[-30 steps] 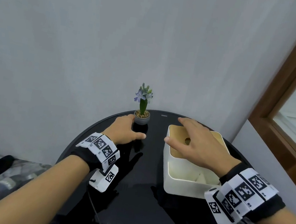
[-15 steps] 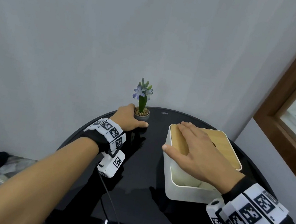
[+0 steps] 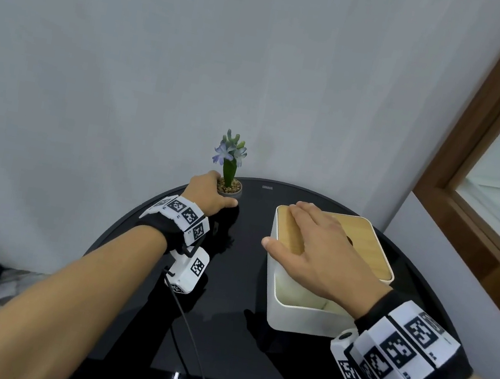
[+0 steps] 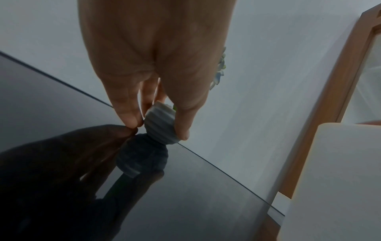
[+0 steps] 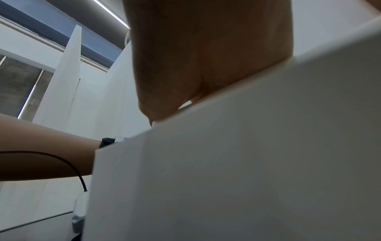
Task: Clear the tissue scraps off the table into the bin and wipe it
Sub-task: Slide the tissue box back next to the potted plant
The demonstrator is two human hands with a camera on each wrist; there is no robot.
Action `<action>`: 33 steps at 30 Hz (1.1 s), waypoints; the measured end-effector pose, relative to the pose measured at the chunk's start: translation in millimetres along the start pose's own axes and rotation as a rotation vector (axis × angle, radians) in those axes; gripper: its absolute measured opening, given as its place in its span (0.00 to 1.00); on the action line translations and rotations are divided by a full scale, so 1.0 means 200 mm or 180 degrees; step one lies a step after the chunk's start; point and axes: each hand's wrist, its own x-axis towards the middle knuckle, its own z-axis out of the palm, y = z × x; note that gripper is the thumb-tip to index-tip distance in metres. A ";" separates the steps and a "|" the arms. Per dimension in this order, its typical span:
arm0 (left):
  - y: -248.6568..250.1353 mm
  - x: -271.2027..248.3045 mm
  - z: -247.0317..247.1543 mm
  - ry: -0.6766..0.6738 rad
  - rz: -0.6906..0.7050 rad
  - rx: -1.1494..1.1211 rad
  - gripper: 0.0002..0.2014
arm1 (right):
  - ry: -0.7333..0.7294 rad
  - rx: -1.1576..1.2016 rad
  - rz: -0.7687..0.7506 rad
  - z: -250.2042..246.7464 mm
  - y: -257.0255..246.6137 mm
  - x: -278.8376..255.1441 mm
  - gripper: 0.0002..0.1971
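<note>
Head view showed no tissue scraps on my glossy black round table (image 3: 222,316); left hand (image 3: 208,194) pinched the small grey ribbed flowerpot (image 3: 229,188), right hand (image 3: 317,252) lay spread on the white bamboo-lidded box (image 3: 303,319); clearing seemed done

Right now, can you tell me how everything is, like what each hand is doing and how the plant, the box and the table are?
left hand: grips the little pot at its sides.
flower pot: upright on the table, near the far edge.
right hand: lies flat on the box lid, fingers straight.
white box: stands on the table; its wooden lid leaves the near end uncovered.
black table: shiny; no tissue scraps in view.
</note>
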 end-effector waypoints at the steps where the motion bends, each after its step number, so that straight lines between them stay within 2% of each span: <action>1: 0.00 0.00 0.00 0.0026 -0.0003 -0.0024 0.32 | 0.0011 -0.0010 0.0003 0.00 0.00 0.00 0.38; 8: -0.01 -0.01 0.00 0.0099 -0.0034 -0.0168 0.30 | 0.0034 -0.0029 0.0006 0.00 0.00 -0.01 0.38; 15: 0.00 -0.10 -0.01 0.0038 0.0036 -0.0273 0.33 | 0.0053 -0.0084 -0.0029 0.01 0.02 0.00 0.39; 22: 0.01 -0.28 -0.02 0.0010 0.0224 -0.0364 0.34 | 0.0080 -0.0078 -0.0033 0.03 0.03 0.00 0.39; 33: -0.01 -0.58 -0.03 -0.0155 0.0212 -0.0323 0.33 | 0.0232 -0.0367 -0.0114 0.01 0.00 -0.09 0.36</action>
